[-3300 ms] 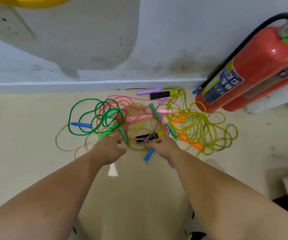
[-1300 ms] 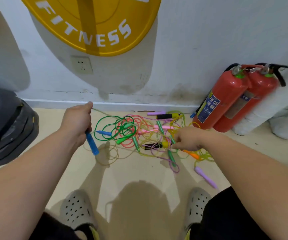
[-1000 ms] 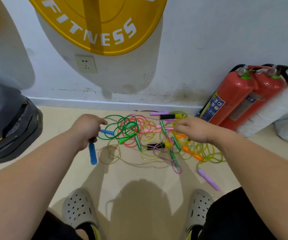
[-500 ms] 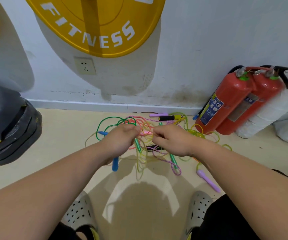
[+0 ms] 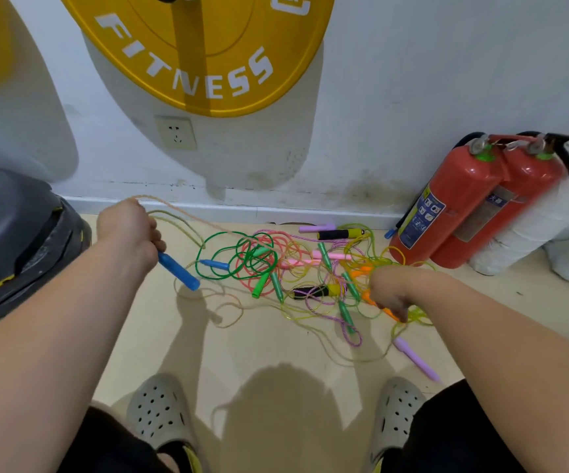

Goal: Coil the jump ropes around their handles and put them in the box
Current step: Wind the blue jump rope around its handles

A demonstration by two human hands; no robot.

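Two hands are busy with one rope out of many. On the left, the left hand (image 5: 129,230) is clenched round a blue handle (image 5: 177,275) and held clear of the floor (image 5: 276,349). The handle juts down and to the right out of the fist. Its tan cord (image 5: 190,216) leaves above the fingers, arcs off to the right and sinks into the tangle of jump ropes (image 5: 296,264) lying on the floor to the right of them.

A second blue handle (image 5: 214,265) lies just past the gripped handle's tip, under green loops. It is likely this rope's other end, though the cord's run is lost in the heap.

Farther right, the right hand (image 5: 390,291) sits low in the tangle, fingers curled down on an orange handle (image 5: 387,312) that pokes out beneath them, seemingly pinching it.

No box is in view.

By the look of it, the step in hand is freeing one rope. No coiling has begun. Next, the tan cord needs drawing out gently while the right fingers hold the other ropes back, because a hard pull would tighten the knots. The far handle then has to be found.
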